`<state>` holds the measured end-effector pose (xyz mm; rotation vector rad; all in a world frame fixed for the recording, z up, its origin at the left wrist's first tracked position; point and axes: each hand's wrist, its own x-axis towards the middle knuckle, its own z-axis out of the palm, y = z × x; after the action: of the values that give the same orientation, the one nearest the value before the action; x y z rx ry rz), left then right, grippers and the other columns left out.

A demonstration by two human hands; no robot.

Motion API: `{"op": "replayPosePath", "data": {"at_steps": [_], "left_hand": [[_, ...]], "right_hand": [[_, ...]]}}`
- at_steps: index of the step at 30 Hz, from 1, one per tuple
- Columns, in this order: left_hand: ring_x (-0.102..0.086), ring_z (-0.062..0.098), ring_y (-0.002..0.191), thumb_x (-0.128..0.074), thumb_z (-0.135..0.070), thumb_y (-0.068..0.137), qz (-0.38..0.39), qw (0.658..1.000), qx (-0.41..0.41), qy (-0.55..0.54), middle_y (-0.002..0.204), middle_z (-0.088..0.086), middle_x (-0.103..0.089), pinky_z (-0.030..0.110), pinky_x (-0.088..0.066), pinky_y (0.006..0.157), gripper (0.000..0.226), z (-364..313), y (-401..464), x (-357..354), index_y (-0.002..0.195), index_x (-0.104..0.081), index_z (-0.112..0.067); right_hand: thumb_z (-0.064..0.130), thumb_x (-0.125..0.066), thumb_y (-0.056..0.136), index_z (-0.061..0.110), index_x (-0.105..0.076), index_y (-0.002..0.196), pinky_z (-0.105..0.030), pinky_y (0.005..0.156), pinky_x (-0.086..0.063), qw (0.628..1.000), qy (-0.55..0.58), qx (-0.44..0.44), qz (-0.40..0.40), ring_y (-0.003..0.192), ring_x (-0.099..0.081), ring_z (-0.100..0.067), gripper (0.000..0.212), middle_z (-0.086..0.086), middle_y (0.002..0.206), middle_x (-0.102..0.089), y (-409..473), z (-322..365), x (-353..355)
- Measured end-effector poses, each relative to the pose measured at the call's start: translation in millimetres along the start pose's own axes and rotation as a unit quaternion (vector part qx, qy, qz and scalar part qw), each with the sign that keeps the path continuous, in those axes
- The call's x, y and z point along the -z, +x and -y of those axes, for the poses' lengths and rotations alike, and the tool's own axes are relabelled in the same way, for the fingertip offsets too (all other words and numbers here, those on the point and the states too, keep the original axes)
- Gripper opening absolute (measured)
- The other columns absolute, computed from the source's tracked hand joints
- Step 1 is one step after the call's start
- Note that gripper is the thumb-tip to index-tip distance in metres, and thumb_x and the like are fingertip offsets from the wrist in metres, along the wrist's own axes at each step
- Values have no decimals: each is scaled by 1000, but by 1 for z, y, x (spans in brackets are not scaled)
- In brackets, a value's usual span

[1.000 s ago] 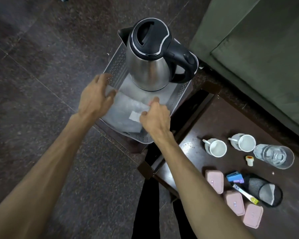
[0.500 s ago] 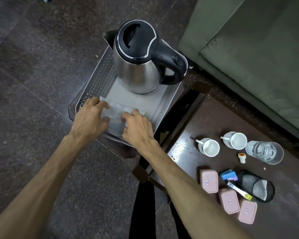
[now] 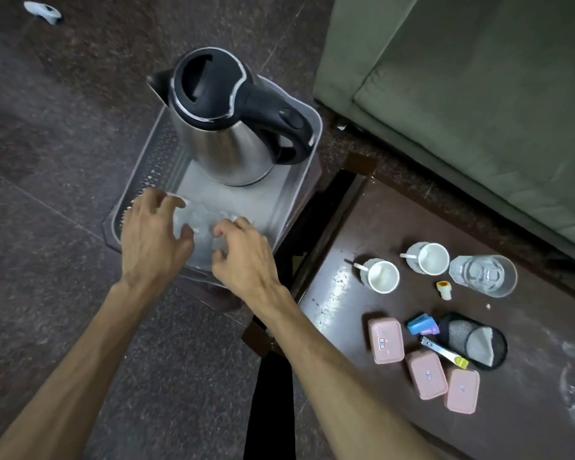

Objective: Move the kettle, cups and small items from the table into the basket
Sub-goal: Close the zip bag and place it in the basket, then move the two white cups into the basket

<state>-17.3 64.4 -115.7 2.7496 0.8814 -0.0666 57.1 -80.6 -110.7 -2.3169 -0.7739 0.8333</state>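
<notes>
A: Both hands slid toward the near left corner of the basket (image 3: 299,207) since a second ago; we now see the left hand (image 3: 153,240) and right hand (image 3: 243,257) bunched over the clear packet (image 3: 200,224) there

B: Grip state?

A: Fingers curled, half closed on the packet's edges, more pressing it flat than lifting. We can't tell if either one really pinches it

B: Kettle?

A: Kettle (image 3: 226,127) already upright at the far end of the basket, apart from the hands. Brushed steel body, glossy black plastic lid and handle, spout pointing left

B: So which step?

A: We judge the packet is being seated on the basket floor, early in the task. Everything else sits on the dark surface (image 3: 356,227): two cups (image 3: 382,277) with spoons, glass (image 3: 485,277), three pink boxes (image 3: 385,340), mesh holder (image 3: 472,343), nail clipper (image 3: 442,350), blue item (image 3: 422,327), small bottle (image 3: 443,290)

B: Next move needs?

A: Let go, right hand swings to the cups; ceramic, white, ribbed outside, loose spoons could tip out. Glass holds water, keep it level. Basket is translucent grey plastic, perforated walls, smooth floor; boxes are matte, rounded rectangles, easy to stack
</notes>
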Motion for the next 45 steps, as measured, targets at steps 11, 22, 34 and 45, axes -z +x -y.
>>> {"op": "replayPosePath", "data": {"at_steps": [11,22,34,45], "left_hand": [[-64,31,90,-70,-1,77,-186,971,52,-142,96,9,-70,42,-35,92,16,-118,-74,-17,88,-76,-11],[-60,17,68,-69,-5,75,-17,968,-22,-251,84,-5,-67,37,-44,79,13,-213,-117,-44,82,-74,-15],[-71,39,99,-59,-43,98,234,968,-49,-75,100,12,-78,39,-50,82,48,-313,-116,-143,143,-50,-28],[-72,39,89,-49,-35,103,174,983,-35,-38,93,13,-77,36,-40,71,27,-311,-119,-170,110,-71,-20]], "right_hand": [[15,-67,81,22,-76,87,-31,67,-59,940,251,-117,-201,69,-68,-10,14,7,77,-72,-61,-68,46],[27,-56,84,26,-78,83,-27,64,-57,885,339,-217,-234,67,-70,-12,21,7,71,-73,-113,-131,82],[27,-61,91,30,-71,126,-43,83,-56,907,-21,-358,-221,96,-70,-44,37,-16,93,-78,-139,-269,137],[26,-63,99,16,-71,115,-45,80,-57,953,-33,-250,-165,90,-70,-44,20,-17,90,-78,-120,-309,118]]}}
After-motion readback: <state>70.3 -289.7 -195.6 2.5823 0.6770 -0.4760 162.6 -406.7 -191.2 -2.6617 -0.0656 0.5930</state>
